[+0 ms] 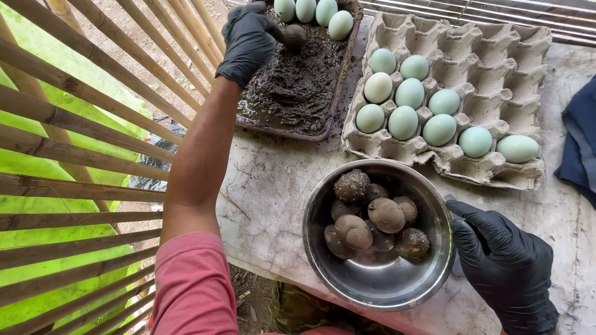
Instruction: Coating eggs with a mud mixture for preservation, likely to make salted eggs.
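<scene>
A big pale stone table [273,186] lay under both hands. A fence of bamboo slats [81,124] stood just to the left of the left arm.

A grey cardboard egg tray [496,68] sat above the right hand [506,263], well apart from it. It held nine pale blue-green eggs [410,93] in its cups, and the cups on the far side were bare.

A shiny metal bowl [379,282] stood just left of the right hand. The right hand, in a black glove, gripped the bowl's rim with curled fingers. Inside the bowl were about nine mud-coated eggs [386,214], brown and lumpy, piled close together.

A flat dark tray [338,93] full of wet black mud [292,80] sat under the left hand [248,40]. The left hand, also in a black glove, was closed around a muddy egg [293,35], pressing it near the top of the mud. Four clean pale eggs [340,25] lay in a row at the far end of that tray, just right of the left hand.

A dark blue cloth [580,139] lay far up and to the right of the right hand, at the table's edge.

The left arm was bare up to a pink sleeve [192,285].
</scene>
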